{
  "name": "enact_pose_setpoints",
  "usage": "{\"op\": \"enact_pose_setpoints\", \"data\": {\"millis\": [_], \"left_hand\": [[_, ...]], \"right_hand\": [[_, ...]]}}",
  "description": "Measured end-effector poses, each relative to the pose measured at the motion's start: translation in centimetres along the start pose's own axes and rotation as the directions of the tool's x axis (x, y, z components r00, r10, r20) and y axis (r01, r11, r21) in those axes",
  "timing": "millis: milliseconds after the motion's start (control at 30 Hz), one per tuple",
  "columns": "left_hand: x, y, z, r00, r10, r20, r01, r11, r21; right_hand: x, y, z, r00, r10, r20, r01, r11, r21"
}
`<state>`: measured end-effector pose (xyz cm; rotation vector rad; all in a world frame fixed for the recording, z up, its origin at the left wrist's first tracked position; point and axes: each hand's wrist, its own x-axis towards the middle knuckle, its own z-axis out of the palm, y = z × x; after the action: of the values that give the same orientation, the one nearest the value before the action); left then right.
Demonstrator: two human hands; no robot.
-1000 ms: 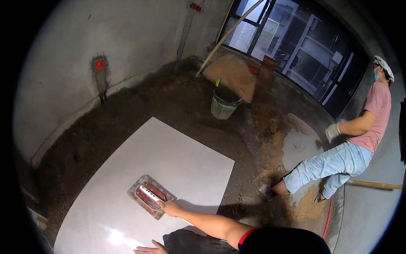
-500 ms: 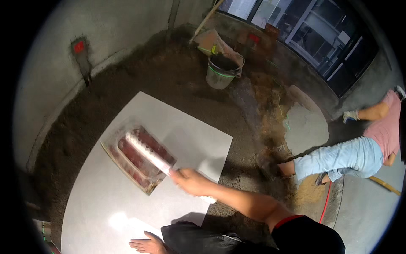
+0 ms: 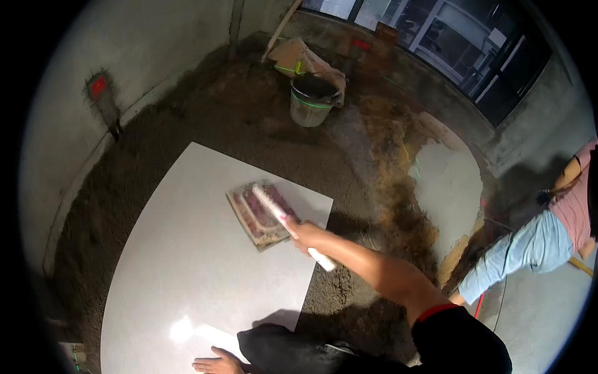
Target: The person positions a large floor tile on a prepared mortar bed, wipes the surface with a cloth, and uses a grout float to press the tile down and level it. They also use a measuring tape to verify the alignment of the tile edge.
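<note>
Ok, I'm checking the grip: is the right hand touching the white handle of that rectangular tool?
Touching: the head view shows the right hand closed around the white handle, which sticks out on both sides of it.

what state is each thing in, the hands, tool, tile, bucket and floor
Large pale-grey flat tile: lying on the floor
Red rectangular tool with white bar handle: held, blurred; contact with tile unclear
Bare right hand: closed around the handle
Bare left hand: open, fingers extended
Grey round bucket: upright, uncovered
Dark earthy floor: rough
</note>
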<state>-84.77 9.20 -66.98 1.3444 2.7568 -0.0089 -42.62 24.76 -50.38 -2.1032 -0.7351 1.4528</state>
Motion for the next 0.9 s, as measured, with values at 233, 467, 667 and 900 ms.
{"op": "enact_pose_setpoints", "data": {"millis": [233, 467, 667, 900], "left_hand": [[1.2, 1.9, -0.8, 0.985, -0.121, 0.119, 0.107, 0.987, 0.116], [4.5, 7.2, 1.9, 0.966, -0.256, 0.039, 0.243, 0.949, 0.203], [6.5, 9.1, 4.6, 0.862, -0.499, -0.091, 0.505, 0.825, 0.255], [4.5, 9.7, 3.4, 0.854, -0.520, -0.015, 0.517, 0.847, 0.123]], "right_hand": [[-5.7, 4.1, -1.8, 0.676, -0.561, -0.478, 0.502, 0.825, -0.259], [7.3, 9.7, 4.8, 0.993, 0.062, -0.100, -0.087, 0.960, -0.265], [7.9, 7.3, 3.1, 0.983, 0.075, -0.166, -0.129, 0.928, -0.350], [3.2, -8.4, -5.5, 0.987, -0.157, -0.015, 0.158, 0.987, 0.036]]}}
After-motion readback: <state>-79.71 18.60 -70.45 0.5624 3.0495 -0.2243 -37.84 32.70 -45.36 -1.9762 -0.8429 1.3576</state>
